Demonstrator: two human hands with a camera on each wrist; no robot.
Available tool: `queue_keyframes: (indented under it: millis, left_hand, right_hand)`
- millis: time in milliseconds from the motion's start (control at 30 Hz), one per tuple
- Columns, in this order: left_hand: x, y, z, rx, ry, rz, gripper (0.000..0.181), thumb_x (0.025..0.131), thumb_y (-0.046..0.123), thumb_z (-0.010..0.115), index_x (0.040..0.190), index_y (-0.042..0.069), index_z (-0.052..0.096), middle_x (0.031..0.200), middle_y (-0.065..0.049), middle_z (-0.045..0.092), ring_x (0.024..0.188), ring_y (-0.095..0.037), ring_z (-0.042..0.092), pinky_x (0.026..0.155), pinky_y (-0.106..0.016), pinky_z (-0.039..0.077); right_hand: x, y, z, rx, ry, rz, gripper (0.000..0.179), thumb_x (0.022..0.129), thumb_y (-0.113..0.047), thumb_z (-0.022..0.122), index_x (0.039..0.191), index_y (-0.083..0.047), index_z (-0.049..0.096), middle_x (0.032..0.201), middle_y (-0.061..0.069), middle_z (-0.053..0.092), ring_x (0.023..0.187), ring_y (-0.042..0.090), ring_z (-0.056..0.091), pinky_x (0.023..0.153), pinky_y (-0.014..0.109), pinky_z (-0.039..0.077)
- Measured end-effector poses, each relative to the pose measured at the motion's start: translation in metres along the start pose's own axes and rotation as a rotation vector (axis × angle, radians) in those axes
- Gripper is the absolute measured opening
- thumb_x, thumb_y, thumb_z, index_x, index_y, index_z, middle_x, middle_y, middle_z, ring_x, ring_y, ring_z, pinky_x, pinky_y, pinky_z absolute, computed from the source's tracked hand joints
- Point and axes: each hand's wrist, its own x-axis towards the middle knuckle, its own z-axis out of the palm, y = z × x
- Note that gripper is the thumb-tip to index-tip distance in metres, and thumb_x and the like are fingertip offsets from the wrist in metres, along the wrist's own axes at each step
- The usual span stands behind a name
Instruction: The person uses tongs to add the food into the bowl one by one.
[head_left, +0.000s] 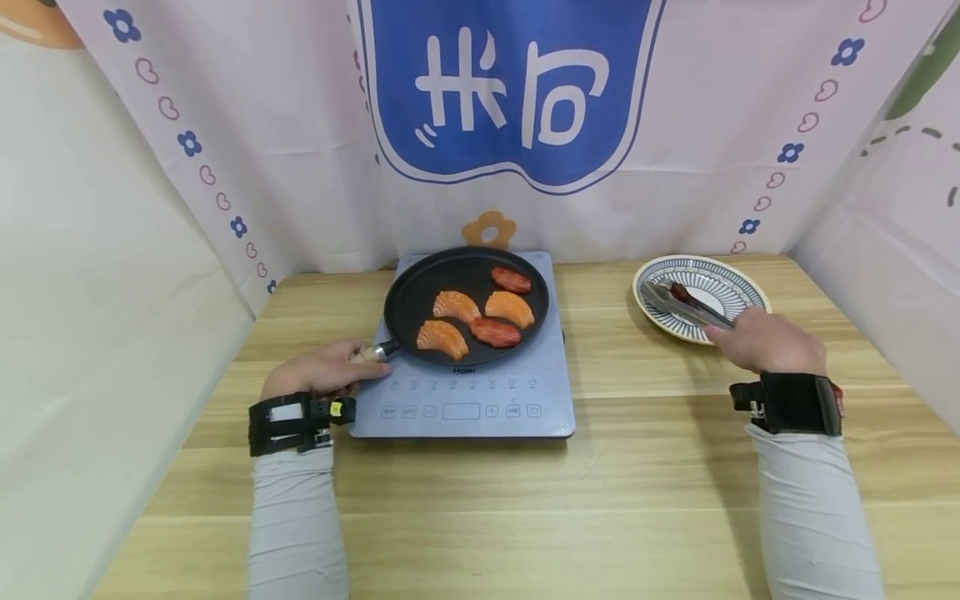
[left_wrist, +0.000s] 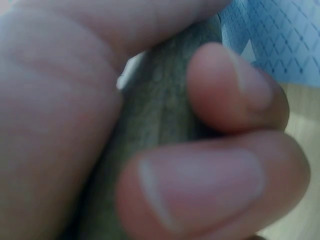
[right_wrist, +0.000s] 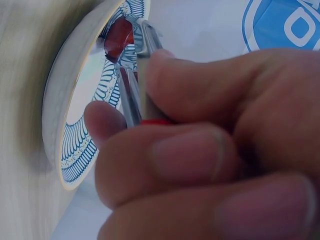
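My left hand (head_left: 322,367) grips the handle (head_left: 371,354) of a round black frying pan (head_left: 420,292); in the left wrist view its fingers wrap around the wooden handle (left_wrist: 160,100). Three orange salmon pieces (head_left: 441,337) and two red meat-like pieces (head_left: 497,332) lie in the pan. Over at the right, my right hand (head_left: 776,342) holds metal tongs (head_left: 686,308), their tips over a patterned plate (head_left: 738,282). A dark red piece (right_wrist: 119,40) shows at the tong tips in the right wrist view; whether it touches the plate I cannot tell.
The pan stands on a grey induction cooker (head_left: 461,425) with a row of touch controls at its front. Underneath is a wooden table (head_left: 525,517). A white curtain (head_left: 300,167) with a blue emblem hangs behind, and pale cloth walls (head_left: 97,292) flank the table.
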Motion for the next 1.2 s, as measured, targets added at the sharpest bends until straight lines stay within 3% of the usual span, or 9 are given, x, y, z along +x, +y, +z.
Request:
queue_keyframes:
  millis: [200,433,833,933,1200]
  left_hand:
    - [-0.002,0.001,0.000,-0.009,0.001,-0.008,0.041,0.105,0.035,0.064,0.126,0.002,0.052,0.072,0.004,0.055,0.061,-0.009,0.050,0.057,-0.024,0.047]
    - [0.000,0.001,0.000,0.015,0.010,-0.015,0.041,0.105,0.035,0.065,0.125,0.002,0.052,0.072,0.003,0.056,0.060,-0.009,0.051,0.057,-0.024,0.047]
    - [0.001,0.001,0.000,0.030,0.002,-0.004,0.043,0.105,0.037,0.064,0.127,0.002,0.053,0.073,0.002,0.057,0.061,-0.010,0.052,0.056,-0.024,0.046]
    - [0.001,0.001,0.000,0.028,-0.002,-0.002,0.042,0.105,0.036,0.064,0.126,0.002,0.053,0.072,0.003,0.057,0.060,-0.010,0.052,0.056,-0.024,0.046]
    - [-0.001,0.003,0.001,-0.002,-0.002,-0.017,0.041,0.105,0.036,0.064,0.127,0.003,0.053,0.071,0.004,0.054,0.061,-0.009,0.050,0.057,-0.024,0.046]
  right_hand:
    - [0.001,-0.001,0.000,0.013,0.018,0.004,0.081,0.107,-0.064,0.035,0.125,0.013,0.055,0.119,0.036,0.060,0.099,0.047,0.062,0.074,0.066,0.051]
    - [0.000,-0.002,0.001,0.020,0.033,0.014,0.089,0.106,-0.069,0.030,0.138,0.012,0.048,0.134,0.044,0.054,0.114,0.058,0.060,0.075,0.067,0.051]
    - [0.000,-0.005,0.002,0.030,0.082,-0.015,0.086,0.106,-0.068,0.029,0.137,0.009,0.050,0.133,0.042,0.056,0.116,0.059,0.060,0.075,0.067,0.051]
    - [-0.001,-0.006,0.001,0.025,0.091,-0.031,0.085,0.107,-0.067,0.029,0.135,0.009,0.053,0.131,0.041,0.058,0.114,0.056,0.062,0.074,0.065,0.051]
    - [-0.002,-0.013,-0.002,0.030,0.091,-0.038,0.073,0.107,-0.064,0.034,0.111,0.003,0.061,0.109,0.028,0.063,0.092,0.041,0.063,0.065,0.053,0.049]
